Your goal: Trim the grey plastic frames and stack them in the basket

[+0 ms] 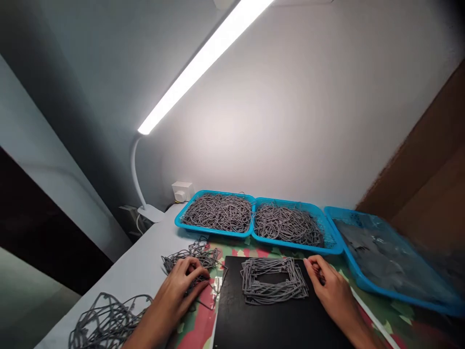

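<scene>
Laid left hand flat, fingers spread, on loose frames. Set right hand (grip unclear) against stacked frames, seemingly lying left-right.

The left hand lays its fingers on a loose tangle of wire frames. Just right of them a stack of wire frames lies on a mat, its right edge at the right hand. Beyond the fingertips, the left tray, middle tray and right tray sit side by side. Another wire pile lies left of the left fingers, nearer the person.
</scene>
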### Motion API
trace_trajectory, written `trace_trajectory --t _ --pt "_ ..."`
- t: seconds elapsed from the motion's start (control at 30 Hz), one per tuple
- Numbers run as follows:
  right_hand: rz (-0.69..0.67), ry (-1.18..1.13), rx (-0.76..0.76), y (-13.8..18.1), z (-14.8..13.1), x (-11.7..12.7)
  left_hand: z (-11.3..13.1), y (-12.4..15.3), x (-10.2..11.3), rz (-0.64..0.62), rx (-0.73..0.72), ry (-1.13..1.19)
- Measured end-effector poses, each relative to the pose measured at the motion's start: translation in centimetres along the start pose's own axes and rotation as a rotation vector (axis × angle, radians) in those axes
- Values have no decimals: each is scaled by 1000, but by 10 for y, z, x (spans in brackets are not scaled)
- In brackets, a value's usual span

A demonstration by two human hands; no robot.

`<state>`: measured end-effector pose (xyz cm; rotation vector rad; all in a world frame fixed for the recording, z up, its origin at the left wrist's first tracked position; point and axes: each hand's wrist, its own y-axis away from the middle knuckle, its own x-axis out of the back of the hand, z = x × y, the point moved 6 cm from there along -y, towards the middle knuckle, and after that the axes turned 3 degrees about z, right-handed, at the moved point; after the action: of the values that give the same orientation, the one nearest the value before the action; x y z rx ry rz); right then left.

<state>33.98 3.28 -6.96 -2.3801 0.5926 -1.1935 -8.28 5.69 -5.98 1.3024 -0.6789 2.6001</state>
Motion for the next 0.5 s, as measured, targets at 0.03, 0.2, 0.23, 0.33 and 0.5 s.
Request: trace_trajectory --t 0.03,0.2,0.23,0.33,0.5 --pt "-1 -6 -5 0 2 -1 3 0 1 28 5 5" --pt "-17 -39 -34 -1 10 -2 11 0 7 95 128 174" --pt "-20 -47 -35 -1 10 -2 10 1 9 119 158 208" --pt "-18 -68 -32 -1 9 -1 4 4 11 180 225 250" --pt "-24 -96 -7 0 1 1 -2 9 13 232 307 300"
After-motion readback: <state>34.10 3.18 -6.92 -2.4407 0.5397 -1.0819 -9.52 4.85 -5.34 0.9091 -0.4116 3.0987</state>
